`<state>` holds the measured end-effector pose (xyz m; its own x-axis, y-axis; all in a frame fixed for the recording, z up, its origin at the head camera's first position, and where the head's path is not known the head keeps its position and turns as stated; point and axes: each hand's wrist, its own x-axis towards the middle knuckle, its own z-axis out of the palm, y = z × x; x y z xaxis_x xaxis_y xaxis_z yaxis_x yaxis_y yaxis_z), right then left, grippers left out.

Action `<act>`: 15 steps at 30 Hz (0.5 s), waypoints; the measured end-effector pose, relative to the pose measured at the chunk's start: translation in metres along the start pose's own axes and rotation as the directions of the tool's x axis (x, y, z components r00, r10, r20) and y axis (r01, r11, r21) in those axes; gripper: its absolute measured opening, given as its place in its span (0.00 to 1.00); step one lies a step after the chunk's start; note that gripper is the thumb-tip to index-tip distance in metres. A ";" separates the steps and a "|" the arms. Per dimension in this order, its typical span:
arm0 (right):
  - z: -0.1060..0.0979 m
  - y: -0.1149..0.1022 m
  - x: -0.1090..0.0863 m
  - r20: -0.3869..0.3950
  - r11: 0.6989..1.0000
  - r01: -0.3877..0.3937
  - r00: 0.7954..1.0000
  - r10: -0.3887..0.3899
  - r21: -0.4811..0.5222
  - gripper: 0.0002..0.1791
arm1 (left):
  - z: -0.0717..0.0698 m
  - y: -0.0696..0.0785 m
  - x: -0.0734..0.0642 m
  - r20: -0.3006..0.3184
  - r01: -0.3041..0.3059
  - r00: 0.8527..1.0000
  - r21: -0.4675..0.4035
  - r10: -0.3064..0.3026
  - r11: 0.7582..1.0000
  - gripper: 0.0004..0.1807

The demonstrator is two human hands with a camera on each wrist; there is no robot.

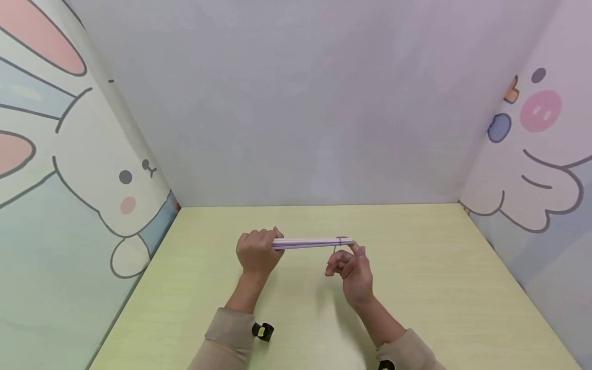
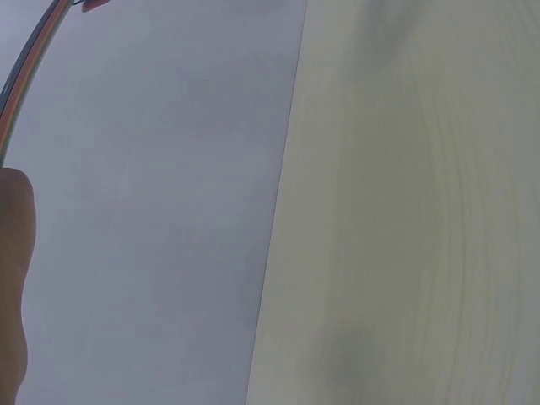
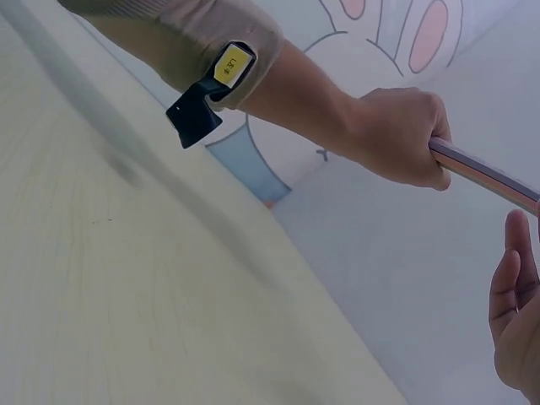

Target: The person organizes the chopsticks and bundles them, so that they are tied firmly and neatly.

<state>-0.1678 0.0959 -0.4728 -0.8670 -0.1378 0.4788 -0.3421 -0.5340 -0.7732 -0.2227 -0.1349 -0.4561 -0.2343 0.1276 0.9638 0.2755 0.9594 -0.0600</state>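
A long, slim bundle of pale and purple strips [image 1: 310, 243] is held level above the table. My left hand [image 1: 259, 253] grips its left end in a fist, thumb lying along the near end of the bundle. Around the far right end runs a thin dark elastic band [image 1: 340, 241], with a loop pulled down from it. My right hand [image 1: 355, 275] has its fingers hooked in that loop, one fingertip at the bundle's tip. In the right wrist view the bundle [image 3: 481, 173] shows layered grey and orange-brown edges. Only part of the left hand [image 2: 13, 278] shows in the left wrist view.
A pale yellow wood-grain table [image 1: 416, 288] lies under both hands. A plain grey wall [image 1: 314, 103] rises behind it, with cartoon-printed panels [image 1: 102, 169] at the sides. A black strap with a yellow label [image 1: 262, 332] sits at the left sleeve.
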 end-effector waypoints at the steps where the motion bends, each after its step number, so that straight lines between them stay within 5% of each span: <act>1: -0.001 0.000 0.001 0.002 1.000 -0.003 1.000 0.003 0.000 0.26 | 0.000 0.000 0.000 -0.002 -0.004 1.000 -0.001 0.004 1.000 0.18; 8: -0.009 -0.005 0.008 0.055 0.998 0.026 0.998 -0.023 -0.058 0.29 | -0.002 -0.003 0.000 -0.007 -0.026 1.000 -0.008 0.026 1.000 0.18; 15: -0.019 -0.013 0.019 0.057 0.951 0.032 0.998 -0.015 -0.308 0.20 | -0.003 -0.007 0.001 -0.014 -0.027 1.000 -0.012 0.027 1.000 0.17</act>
<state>-0.1860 0.1159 -0.4612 -0.8399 -0.1774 0.5130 -0.4642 -0.2550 -0.8482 -0.2222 -0.1421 -0.4535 -0.2134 0.1500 0.9654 0.2932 0.9524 -0.0831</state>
